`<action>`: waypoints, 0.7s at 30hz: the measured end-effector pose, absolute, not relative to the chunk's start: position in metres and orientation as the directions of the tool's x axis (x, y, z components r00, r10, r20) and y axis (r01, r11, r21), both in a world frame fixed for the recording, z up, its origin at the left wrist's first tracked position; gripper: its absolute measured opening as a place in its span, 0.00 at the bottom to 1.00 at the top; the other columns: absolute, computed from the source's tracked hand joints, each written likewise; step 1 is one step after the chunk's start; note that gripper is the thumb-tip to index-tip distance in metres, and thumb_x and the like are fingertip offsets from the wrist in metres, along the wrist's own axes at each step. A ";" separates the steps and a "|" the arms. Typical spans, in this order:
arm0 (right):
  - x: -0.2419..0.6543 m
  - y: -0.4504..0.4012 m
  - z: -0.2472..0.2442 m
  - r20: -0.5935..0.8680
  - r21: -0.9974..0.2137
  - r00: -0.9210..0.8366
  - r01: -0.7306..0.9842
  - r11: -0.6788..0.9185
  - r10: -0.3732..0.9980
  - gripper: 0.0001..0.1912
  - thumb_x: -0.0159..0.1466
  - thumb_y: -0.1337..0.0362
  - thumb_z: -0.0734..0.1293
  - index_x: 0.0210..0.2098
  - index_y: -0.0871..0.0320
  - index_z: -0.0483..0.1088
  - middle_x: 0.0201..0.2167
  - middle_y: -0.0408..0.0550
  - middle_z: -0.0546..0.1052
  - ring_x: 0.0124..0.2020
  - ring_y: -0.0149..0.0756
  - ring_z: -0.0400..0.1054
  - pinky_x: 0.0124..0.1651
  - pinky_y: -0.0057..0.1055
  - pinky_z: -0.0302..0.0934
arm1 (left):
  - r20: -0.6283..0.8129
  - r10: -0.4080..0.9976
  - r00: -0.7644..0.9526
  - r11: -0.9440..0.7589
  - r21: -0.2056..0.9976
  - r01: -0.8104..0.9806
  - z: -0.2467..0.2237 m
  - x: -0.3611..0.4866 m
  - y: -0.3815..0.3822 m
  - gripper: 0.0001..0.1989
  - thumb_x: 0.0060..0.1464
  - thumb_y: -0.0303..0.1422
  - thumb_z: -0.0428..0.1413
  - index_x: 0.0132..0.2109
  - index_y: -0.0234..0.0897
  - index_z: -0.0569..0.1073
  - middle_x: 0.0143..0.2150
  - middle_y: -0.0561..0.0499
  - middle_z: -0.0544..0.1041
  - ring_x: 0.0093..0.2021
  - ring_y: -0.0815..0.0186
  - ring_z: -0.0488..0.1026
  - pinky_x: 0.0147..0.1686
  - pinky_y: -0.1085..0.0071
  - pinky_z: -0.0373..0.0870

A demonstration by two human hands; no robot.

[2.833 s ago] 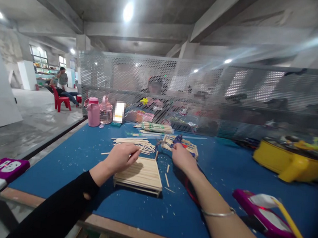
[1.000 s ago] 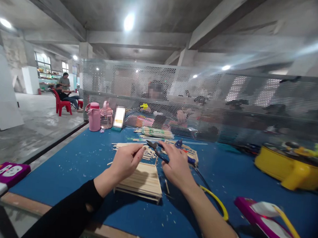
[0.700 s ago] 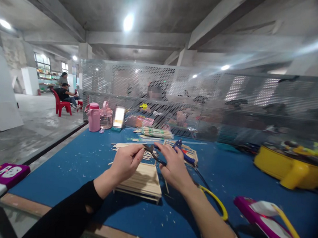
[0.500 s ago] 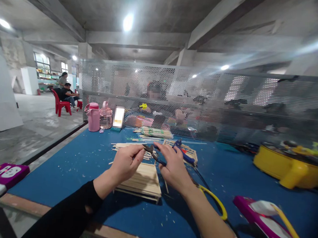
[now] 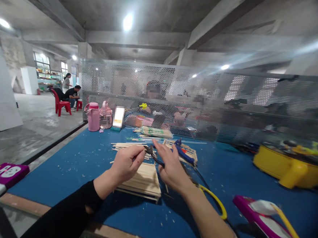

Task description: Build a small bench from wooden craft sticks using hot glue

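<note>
My right hand (image 5: 170, 167) holds a pair of dark-jawed pliers (image 5: 153, 155), its index finger stretched along them. The jaws point left, up against the pinched fingertips of my left hand (image 5: 125, 163). What those fingertips hold is too small and covered to make out. Below both hands, a small rack of pale wooden sticks (image 5: 140, 183) lies on the blue tabletop (image 5: 70, 178). Beyond my right hand, a blue-handled glue gun (image 5: 185, 153) rests by another small stick frame (image 5: 196, 150). Loose sticks (image 5: 119, 145) lie behind my left hand.
Bundled sticks (image 5: 156, 132) lie before a perforated metal screen (image 5: 101, 82); people sit behind it. A pink thermos (image 5: 93, 118) stands back left. To the right are a yellow pan (image 5: 278, 167), a purple power strip (image 5: 266, 224) and a yellow cable (image 5: 215, 201). Another purple strip (image 5: 6, 173) is left.
My right hand has shifted slightly left, its index finger straighter, and the pliers have turned a little. My left hand stays nearly still. The seated person far left leans further forward.
</note>
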State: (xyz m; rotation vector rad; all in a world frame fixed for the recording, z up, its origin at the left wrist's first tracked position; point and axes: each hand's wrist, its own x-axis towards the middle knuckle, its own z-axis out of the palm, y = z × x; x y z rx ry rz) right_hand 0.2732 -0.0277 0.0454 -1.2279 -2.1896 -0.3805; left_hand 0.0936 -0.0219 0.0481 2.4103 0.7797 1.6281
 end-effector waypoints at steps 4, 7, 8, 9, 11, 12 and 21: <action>0.278 -0.026 0.049 0.699 -0.142 -0.318 0.816 0.560 0.641 0.38 0.45 0.73 0.55 0.57 0.56 0.53 0.52 0.53 0.65 0.55 0.44 0.55 0.59 0.55 0.34 | 0.845 0.471 0.255 -0.868 0.391 0.307 0.047 0.093 -0.020 0.12 0.56 0.32 0.45 0.36 0.34 0.72 0.29 0.49 0.75 0.29 0.69 0.69 0.31 0.75 0.63; 0.288 -0.022 0.054 0.783 -0.464 -0.005 0.661 0.590 0.622 0.28 0.48 0.70 0.58 0.49 0.55 0.60 0.47 0.52 0.67 0.52 0.44 0.58 0.57 0.51 0.46 | 0.847 0.477 0.234 -0.865 0.406 0.295 0.045 0.093 -0.019 0.12 0.56 0.33 0.46 0.38 0.35 0.73 0.32 0.47 0.77 0.32 0.68 0.71 0.33 0.74 0.65; 0.292 -0.020 0.056 0.757 -0.601 0.133 0.528 0.601 0.640 0.24 0.49 0.68 0.59 0.47 0.54 0.60 0.43 0.50 0.68 0.49 0.43 0.61 0.54 0.49 0.51 | 0.845 0.480 0.236 -0.863 0.407 0.300 0.044 0.093 -0.019 0.12 0.56 0.33 0.46 0.38 0.35 0.73 0.32 0.47 0.77 0.32 0.68 0.71 0.34 0.73 0.66; 0.298 -0.018 0.058 0.692 -0.717 0.249 0.353 0.601 0.678 0.20 0.50 0.66 0.59 0.44 0.53 0.61 0.38 0.48 0.69 0.45 0.42 0.64 0.51 0.49 0.55 | 0.841 0.483 0.242 -0.861 0.406 0.306 0.044 0.093 -0.018 0.12 0.56 0.33 0.46 0.38 0.35 0.73 0.33 0.47 0.77 0.33 0.68 0.72 0.34 0.73 0.66; 0.310 -0.015 0.062 0.509 -0.838 0.342 -0.015 0.546 0.790 0.13 0.51 0.64 0.58 0.38 0.52 0.60 0.30 0.43 0.67 0.36 0.38 0.67 0.44 0.48 0.62 | 0.835 0.487 0.256 -0.859 0.404 0.315 0.043 0.093 -0.018 0.12 0.56 0.33 0.45 0.38 0.35 0.73 0.34 0.46 0.77 0.34 0.67 0.72 0.36 0.73 0.67; 0.316 -0.015 0.064 0.433 -0.854 0.331 -0.147 0.499 0.838 0.11 0.49 0.64 0.59 0.34 0.52 0.59 0.27 0.41 0.66 0.32 0.37 0.67 0.40 0.48 0.64 | 0.832 0.489 0.262 -0.858 0.403 0.318 0.043 0.094 -0.019 0.12 0.56 0.33 0.45 0.38 0.35 0.73 0.35 0.46 0.77 0.35 0.67 0.72 0.36 0.72 0.67; 0.310 -0.022 0.062 0.499 -0.862 0.270 0.053 0.505 0.824 0.26 0.40 0.72 0.60 0.40 0.51 0.54 0.29 0.39 0.61 0.26 0.31 0.61 0.34 0.39 0.63 | 0.822 0.504 0.263 -0.849 0.416 0.327 0.043 0.095 -0.018 0.13 0.57 0.33 0.45 0.38 0.35 0.74 0.34 0.46 0.77 0.35 0.68 0.73 0.36 0.74 0.67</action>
